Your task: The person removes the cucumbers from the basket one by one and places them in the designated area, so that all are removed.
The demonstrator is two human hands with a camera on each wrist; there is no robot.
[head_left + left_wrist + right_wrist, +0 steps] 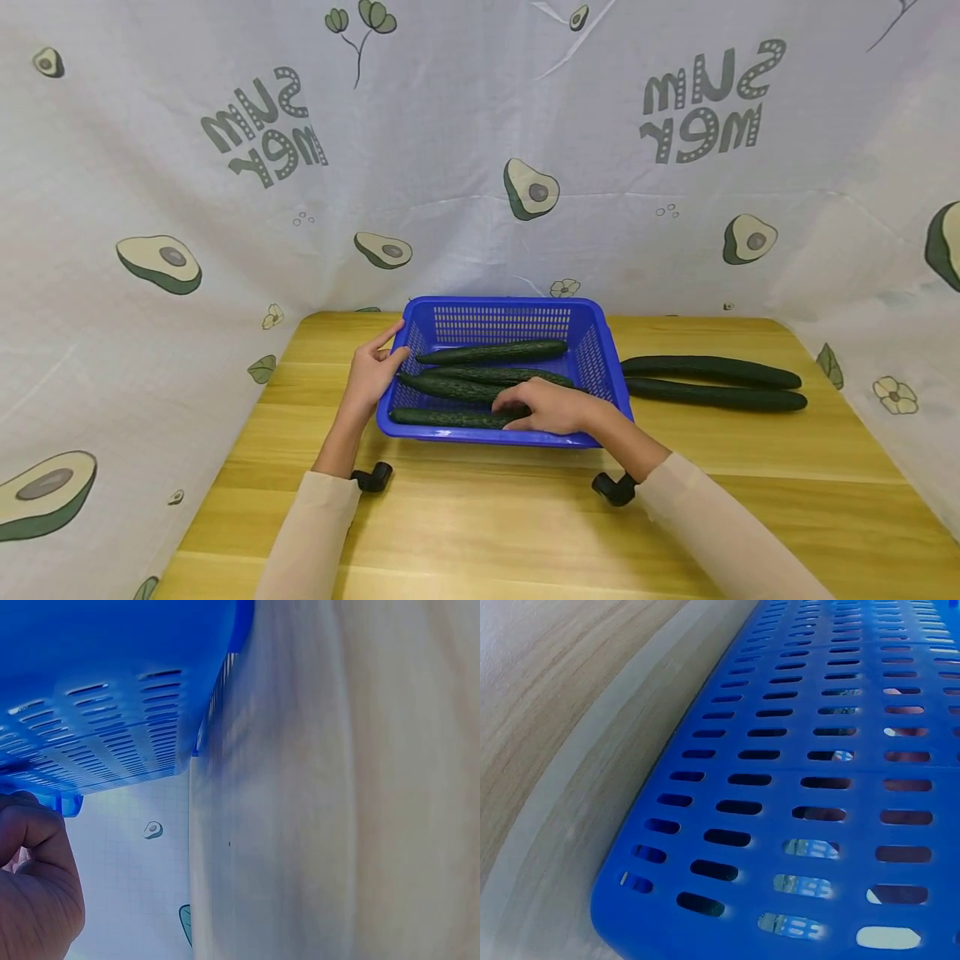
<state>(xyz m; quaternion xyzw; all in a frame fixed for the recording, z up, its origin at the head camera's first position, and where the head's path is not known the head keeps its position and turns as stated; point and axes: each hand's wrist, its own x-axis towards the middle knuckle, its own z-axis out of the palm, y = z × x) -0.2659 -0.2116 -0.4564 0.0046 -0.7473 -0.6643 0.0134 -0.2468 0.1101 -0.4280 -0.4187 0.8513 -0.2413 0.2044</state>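
Observation:
A blue plastic basket (510, 304) with slotted walls holds several long dark green cucumbers lying lengthwise. My left hand (369, 375) grips the basket's left rim, its thumb over the edge; in the left wrist view the fingers curl at the rim. Inside the basket's front right, my right hand (551, 407) reaches down with curled fingers round the right end of the front cucumber (446, 417), and hides that end. Behind it lie two middle cucumbers, touching, and a back cucumber (495, 353). The right wrist view shows mostly the basket's slotted wall (772, 780).
Two more cucumbers, a rear one (712, 368) and a front one (720, 395), lie side by side on the wooden table (480, 533), right of the basket. A white avocado-print cloth (450, 167) hangs behind. Black fittings (615, 489) sit at both wrists.

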